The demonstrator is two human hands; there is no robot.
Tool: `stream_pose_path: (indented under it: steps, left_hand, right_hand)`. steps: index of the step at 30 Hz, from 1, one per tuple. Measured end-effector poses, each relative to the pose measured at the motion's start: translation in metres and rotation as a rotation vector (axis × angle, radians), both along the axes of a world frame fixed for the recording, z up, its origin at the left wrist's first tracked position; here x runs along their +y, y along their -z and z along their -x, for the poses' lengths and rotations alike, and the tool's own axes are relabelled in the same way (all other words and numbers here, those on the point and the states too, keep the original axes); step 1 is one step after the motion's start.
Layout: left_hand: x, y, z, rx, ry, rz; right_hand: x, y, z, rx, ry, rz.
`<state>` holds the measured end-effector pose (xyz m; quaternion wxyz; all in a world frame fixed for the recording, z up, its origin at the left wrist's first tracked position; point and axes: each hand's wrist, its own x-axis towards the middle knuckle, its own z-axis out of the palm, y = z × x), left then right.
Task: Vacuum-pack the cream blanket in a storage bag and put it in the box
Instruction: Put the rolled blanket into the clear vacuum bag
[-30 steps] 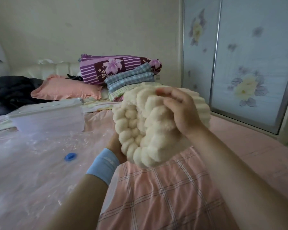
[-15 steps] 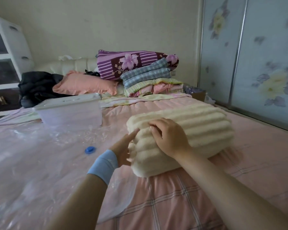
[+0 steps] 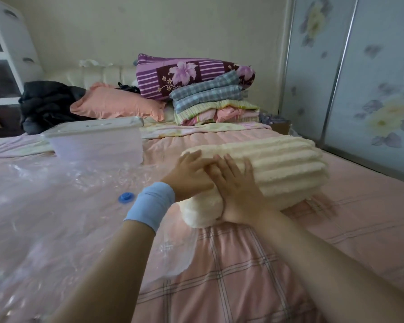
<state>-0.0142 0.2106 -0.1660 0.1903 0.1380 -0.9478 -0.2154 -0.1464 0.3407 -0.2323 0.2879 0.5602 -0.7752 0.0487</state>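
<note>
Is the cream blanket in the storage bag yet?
Out. The cream blanket lies on the bedspread under the left hand and right hand; the storage bag lies flat beside it.

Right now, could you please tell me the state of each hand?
Left hand: open, fingers flat, pressing the cream blanket.
Right hand: open, pressing the same blanket's near end.

We keep left hand (image 3: 189, 177) flat, palm down, fingers straight; right hand (image 3: 239, 190) beside it, palm down, fingers spread, touching left.
</note>
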Motion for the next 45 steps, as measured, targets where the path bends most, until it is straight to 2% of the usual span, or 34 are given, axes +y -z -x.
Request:
stream_pose_path:
  steps: [1, 2, 5, 9, 13, 15, 16, 17, 21, 23, 25, 28, 31, 35, 37, 43, 45]
  left_hand:
    - [-0.002, 0.009, -0.002, -0.118, 0.024, -0.009]
    - [-0.005, 0.018, -0.003, -0.161, 0.022, 0.002]
    - [-0.011, 0.032, -0.004, -0.079, -0.026, -0.049]
    - [-0.016, 0.030, -0.010, -0.092, -0.077, -0.205]
    - [-0.023, 0.033, -0.020, -0.079, -0.101, -0.397]
    - [-0.025, 0.044, -0.024, -0.054, -0.232, -0.587]
    - [-0.024, 0.050, -0.026, -0.099, -0.324, -0.619]
    - [-0.022, 0.057, -0.028, -0.197, -0.388, -0.567]
    - [-0.018, 0.083, -0.040, -0.768, -0.308, -0.106]
    - [-0.032, 0.084, -0.047, -0.881, -0.322, -0.076]
    - [-0.044, 0.080, -0.055, -0.936, -0.402, -0.152]
    - [-0.050, 0.075, -0.062, -0.922, -0.487, -0.099]
    - [-0.044, 0.072, -0.058, -0.742, -0.487, 0.052]
    - [-0.038, 0.069, -0.053, -0.483, -0.433, -0.131]
    - [-0.040, 0.071, -0.055, -0.409, -0.393, -0.156]
    - [-0.050, 0.077, -0.060, -0.575, -0.309, -0.080]
    - [-0.051, 0.078, -0.064, -0.600, -0.296, -0.109]
  right_hand:
    - [-0.001, -0.001, 0.001, -0.002, 0.002, -0.008]
    - [-0.001, -0.001, 0.001, 0.000, 0.007, -0.002]
    - [0.002, 0.009, -0.007, 0.068, 0.015, 0.056]
    - [-0.005, 0.027, -0.019, 0.235, -0.083, 0.066]
    - [-0.030, 0.030, -0.029, 0.202, 0.040, 0.105]
    - [-0.039, 0.029, -0.029, 0.161, 0.106, 0.127]
    - [-0.043, 0.027, -0.028, 0.150, 0.123, 0.141]
    - [-0.047, 0.026, -0.028, 0.141, 0.138, 0.145]
    - [-0.057, 0.018, -0.037, 0.080, 0.217, 0.125]
    - [-0.059, 0.012, -0.037, 0.044, 0.243, 0.128]
    - [-0.059, 0.005, -0.033, 0.019, 0.253, 0.149]
    - [-0.062, 0.000, -0.033, 0.003, 0.257, 0.164]
    - [-0.068, 0.005, -0.036, 0.006, 0.249, 0.127]
    - [-0.071, 0.008, -0.036, 0.011, 0.252, 0.106]
    - [-0.069, 0.005, -0.034, 0.021, 0.228, 0.143]
    - [-0.062, -0.020, -0.033, 0.008, 0.228, 0.412]
    - [-0.059, -0.033, -0.037, 0.009, 0.222, 0.509]
